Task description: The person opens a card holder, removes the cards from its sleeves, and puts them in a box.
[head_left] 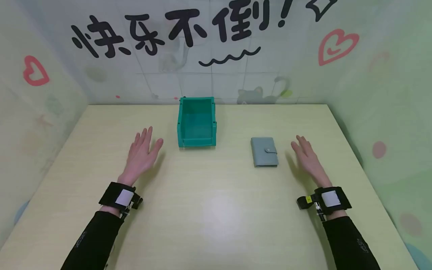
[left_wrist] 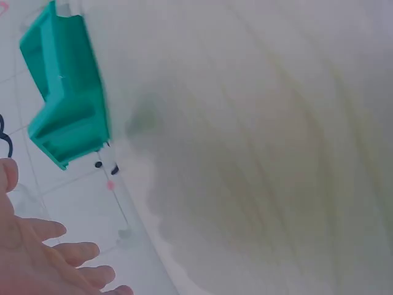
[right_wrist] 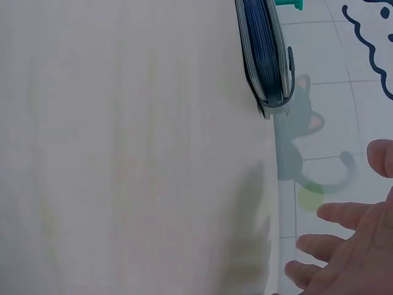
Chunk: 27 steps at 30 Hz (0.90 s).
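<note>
My left hand [head_left: 139, 158] is held over the left part of the table with its fingers straight and thumb spread, holding nothing. A teal open-topped plastic bin [head_left: 197, 123] stands to the right of that hand, near the table's back edge; the left wrist view shows the bin [left_wrist: 73, 92] from its side. On the right, my right hand [head_left: 308, 159] hovers with fingers extended and no object in it. Left of it lies a grey-blue notebook [head_left: 264, 152] with a snap strap on its right side. The right wrist view catches the notebook's [right_wrist: 265, 55] page edges and strap.
A pale wood-grain table [head_left: 216, 210] spans the space below both hands. Printed wall sheets [head_left: 212, 82] with dark lettering, hearts and a cat rise behind and beside it. Each wrist wears a black band, the left band [head_left: 118, 197] and right band [head_left: 332, 202], with a small camera.
</note>
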Available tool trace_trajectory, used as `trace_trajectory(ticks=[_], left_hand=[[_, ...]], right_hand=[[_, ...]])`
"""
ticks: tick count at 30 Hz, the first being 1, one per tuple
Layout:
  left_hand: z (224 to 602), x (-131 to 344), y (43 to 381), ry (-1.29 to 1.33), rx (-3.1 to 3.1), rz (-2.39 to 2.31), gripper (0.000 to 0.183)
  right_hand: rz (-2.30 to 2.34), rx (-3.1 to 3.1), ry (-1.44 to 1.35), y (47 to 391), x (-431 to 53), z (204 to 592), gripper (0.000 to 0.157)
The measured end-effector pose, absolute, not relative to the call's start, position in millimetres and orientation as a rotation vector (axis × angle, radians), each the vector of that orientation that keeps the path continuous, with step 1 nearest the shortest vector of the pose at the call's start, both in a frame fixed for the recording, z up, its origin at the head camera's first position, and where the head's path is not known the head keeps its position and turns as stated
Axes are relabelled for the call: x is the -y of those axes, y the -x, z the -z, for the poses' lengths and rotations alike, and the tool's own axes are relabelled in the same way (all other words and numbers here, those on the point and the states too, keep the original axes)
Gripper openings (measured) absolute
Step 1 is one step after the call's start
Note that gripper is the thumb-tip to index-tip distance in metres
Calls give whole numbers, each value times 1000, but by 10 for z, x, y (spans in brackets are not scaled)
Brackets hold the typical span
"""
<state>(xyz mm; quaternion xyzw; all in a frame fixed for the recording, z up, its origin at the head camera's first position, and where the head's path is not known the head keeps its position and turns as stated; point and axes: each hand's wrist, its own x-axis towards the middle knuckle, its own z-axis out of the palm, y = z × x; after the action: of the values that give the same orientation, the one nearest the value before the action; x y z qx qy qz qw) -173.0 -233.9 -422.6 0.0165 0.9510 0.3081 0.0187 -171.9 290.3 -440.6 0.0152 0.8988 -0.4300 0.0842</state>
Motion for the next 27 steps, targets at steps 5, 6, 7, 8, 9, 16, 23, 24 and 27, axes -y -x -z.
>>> trace_trajectory(ticks=[5, 6, 7, 8, 9, 16, 23, 24, 27], left_hand=[[4206, 2227, 1699, -52, -2874, -1239, 74], [4208, 2197, 1691, -45, -2864, -1300, 72], [4210, 2162, 1683, -36, -2858, -1362, 70], [4217, 2126, 1674, -23, -2858, -1424, 68], [4226, 2085, 1665, -10, -2858, -1487, 65], [4272, 1715, 1610, -2, -2828, -1701, 43], [4270, 1003, 1641, -273, -2629, -1637, 48], [4271, 900, 1656, -301, -2614, -1628, 49], [4294, 637, 1715, -334, -2599, -1596, 50]], right_hand=[[1441, -2586, -79, 1671, -2805, 4404, 74], [1460, -2586, -80, 1668, -2776, 4402, 73], [1468, -2595, -88, 1666, -2744, 4399, 73], [1461, -2617, -93, 1670, -2710, 4396, 72], [1445, -2639, -103, 1677, -2671, 4391, 72], [1134, -2807, -95, 1795, -2443, 4374, 79], [1082, -2834, -80, 1889, -2358, 4362, 76], [1080, -2841, -77, 1900, -2346, 4367, 74], [1076, -2855, -71, 1924, -2311, 4380, 70]])
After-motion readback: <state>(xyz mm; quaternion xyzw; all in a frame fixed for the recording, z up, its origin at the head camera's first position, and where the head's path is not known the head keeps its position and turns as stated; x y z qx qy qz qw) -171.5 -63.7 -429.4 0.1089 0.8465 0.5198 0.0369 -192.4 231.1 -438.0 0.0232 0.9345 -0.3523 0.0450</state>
